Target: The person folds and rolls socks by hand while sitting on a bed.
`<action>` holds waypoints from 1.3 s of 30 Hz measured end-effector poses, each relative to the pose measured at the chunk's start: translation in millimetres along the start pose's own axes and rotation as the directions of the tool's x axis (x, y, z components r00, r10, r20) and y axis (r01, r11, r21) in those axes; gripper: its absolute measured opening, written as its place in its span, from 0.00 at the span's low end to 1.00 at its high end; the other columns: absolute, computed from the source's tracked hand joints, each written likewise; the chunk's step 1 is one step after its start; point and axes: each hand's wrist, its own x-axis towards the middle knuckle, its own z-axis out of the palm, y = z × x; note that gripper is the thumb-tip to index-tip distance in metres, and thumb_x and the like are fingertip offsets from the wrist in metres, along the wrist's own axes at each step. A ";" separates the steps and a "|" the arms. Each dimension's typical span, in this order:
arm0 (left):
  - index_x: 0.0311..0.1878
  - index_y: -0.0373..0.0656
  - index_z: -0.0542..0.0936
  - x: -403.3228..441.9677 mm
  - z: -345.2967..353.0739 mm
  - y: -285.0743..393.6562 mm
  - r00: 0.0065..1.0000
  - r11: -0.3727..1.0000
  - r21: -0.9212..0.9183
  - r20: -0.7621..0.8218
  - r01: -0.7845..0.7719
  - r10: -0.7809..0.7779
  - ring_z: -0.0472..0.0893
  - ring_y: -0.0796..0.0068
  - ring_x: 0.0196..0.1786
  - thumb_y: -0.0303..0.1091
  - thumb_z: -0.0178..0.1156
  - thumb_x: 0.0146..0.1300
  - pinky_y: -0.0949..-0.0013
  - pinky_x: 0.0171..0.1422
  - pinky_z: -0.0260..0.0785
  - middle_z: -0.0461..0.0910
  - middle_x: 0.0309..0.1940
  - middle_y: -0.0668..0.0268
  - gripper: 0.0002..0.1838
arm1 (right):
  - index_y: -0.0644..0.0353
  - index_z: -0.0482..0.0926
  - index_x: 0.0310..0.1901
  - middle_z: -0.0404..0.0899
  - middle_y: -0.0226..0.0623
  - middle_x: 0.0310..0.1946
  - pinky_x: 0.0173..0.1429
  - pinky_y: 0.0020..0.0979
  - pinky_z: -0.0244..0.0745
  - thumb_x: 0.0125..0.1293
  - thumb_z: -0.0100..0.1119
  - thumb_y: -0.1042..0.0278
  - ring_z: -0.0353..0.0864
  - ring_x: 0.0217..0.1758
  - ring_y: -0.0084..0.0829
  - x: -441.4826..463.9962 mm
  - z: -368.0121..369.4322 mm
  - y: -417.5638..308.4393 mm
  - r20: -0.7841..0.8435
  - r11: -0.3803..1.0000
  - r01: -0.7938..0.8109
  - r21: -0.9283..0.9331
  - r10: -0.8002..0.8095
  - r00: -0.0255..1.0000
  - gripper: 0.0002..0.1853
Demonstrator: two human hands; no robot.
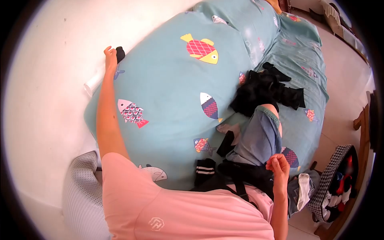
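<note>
- Left grip (111, 59): arm stretched out over the far left edge of the bed; fingers bent, a small black bundle (120, 55) against its inner side. Whether the fingers close on the bundle cannot be told.
- Right grip (279, 164): raised near the bent knee, fingers curled inward, thumb near the forefinger; whether anything is pinched cannot be told.
- Bed (168, 80): teal cover, printed with fish, spread between and beyond both grips.
- White cylinder (94, 84): below and left of the left grip, by the bed's edge.
- Black garments (256, 94): one crumpled heap on the cover, beyond the right grip, just past the knee.
- Black sock (226, 144): left of and slightly beyond the right grip, beside the denim-clad leg (256, 138).
- Pale beige cloth (231, 129): beside the black sock, partly hidden by the leg.
- Striped black sock (205, 169): two white bands; well to the left of the right grip.
- White cloth (304, 191): right of and below the right grip, lying over blue denim (294, 195).
- Houndstooth container (326, 180): open, farther right of the right grip; black, white and red items inside.
- Grey mesh surface (82, 188): well below the left grip, beside the pink sleeve (124, 172).
</note>
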 end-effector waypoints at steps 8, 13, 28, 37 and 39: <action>0.59 0.43 0.64 -2.9 -20.5 -14.1 0.998 0.995 -0.090 -0.043 0.047 -0.051 0.72 0.61 0.54 0.51 0.42 0.65 0.62 0.61 0.60 0.74 0.50 0.55 0.26 | 0.57 0.72 0.35 0.73 0.25 0.27 0.36 0.18 0.67 0.67 0.50 0.63 0.72 0.29 0.16 5.1 -1.2 -6.7 0.034 0.999 0.030 -0.037 -0.029 0.999 0.08; 0.52 0.47 0.73 -4.6 -10.7 -11.6 0.980 0.914 0.367 0.159 -0.170 0.119 0.78 0.61 0.45 0.44 0.59 0.56 0.63 0.50 0.68 0.79 0.43 0.58 0.21 | 0.60 0.74 0.34 0.74 0.27 0.25 0.37 0.19 0.67 0.66 0.51 0.63 0.73 0.29 0.17 6.1 -2.9 -4.9 -0.020 1.000 0.008 -0.005 -0.009 1.000 0.09; 0.59 0.39 0.66 -15.5 -2.6 26.8 0.957 0.962 0.123 -0.132 -0.245 0.260 0.66 0.60 0.58 0.51 0.56 0.59 0.59 0.63 0.56 0.71 0.52 0.54 0.31 | 0.59 0.74 0.35 0.73 0.27 0.25 0.36 0.20 0.68 0.66 0.51 0.64 0.72 0.29 0.18 5.6 -7.2 -1.3 -0.021 1.000 -0.009 -0.007 0.009 1.000 0.08; 0.50 0.38 0.73 -209.5 99.4 153.4 0.622 0.862 -0.401 0.599 -0.311 0.504 0.75 0.70 0.45 0.35 0.51 0.63 0.69 0.52 0.66 0.76 0.42 0.63 0.14 | 0.65 0.74 0.38 0.72 0.28 0.26 0.41 0.21 0.68 0.63 0.55 0.65 0.72 0.32 0.19 9.5 -2.3 10.4 0.022 0.986 -0.016 -0.167 0.020 1.000 0.10; 0.50 0.43 0.75 -292.7 115.9 162.0 0.087 0.908 -0.200 0.965 -0.367 0.248 0.76 0.65 0.49 0.38 0.56 0.58 0.67 0.54 0.66 0.77 0.45 0.61 0.18 | 0.64 0.74 0.39 0.74 0.31 0.28 0.43 0.24 0.69 0.61 0.57 0.68 0.74 0.35 0.23 8.6 -5.8 13.8 0.024 0.954 -0.052 -0.297 0.062 0.998 0.10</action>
